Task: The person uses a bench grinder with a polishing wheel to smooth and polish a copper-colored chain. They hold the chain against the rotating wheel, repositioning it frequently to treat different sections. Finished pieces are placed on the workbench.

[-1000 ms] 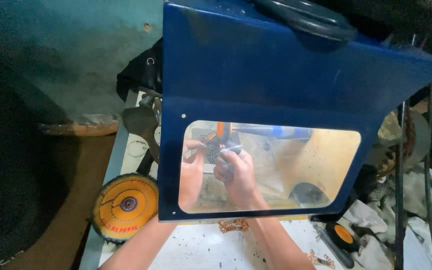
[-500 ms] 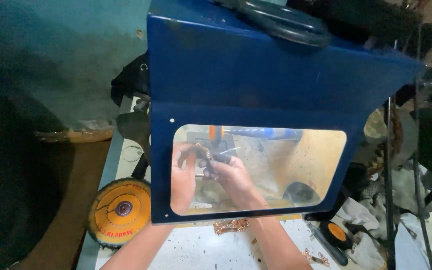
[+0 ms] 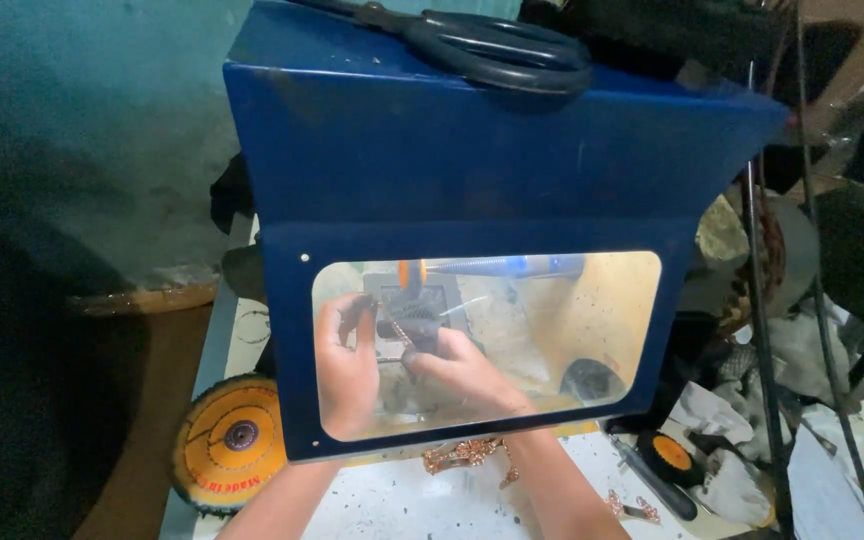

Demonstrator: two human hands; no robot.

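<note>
Both hands (image 3: 352, 365) on copper chain (image 3: 404, 332)

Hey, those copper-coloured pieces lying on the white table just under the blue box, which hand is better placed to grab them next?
Probably the right hand. Both hands are inside the blue box on a small dark part, but the right forearm passes directly beside the copper-coloured pieces; the left hand sits farther off.

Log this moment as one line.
left hand and right hand: inside blue cabinet, gripping small part | scissors: on top

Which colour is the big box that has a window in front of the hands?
Dark blue box, seen in the head view.
</note>
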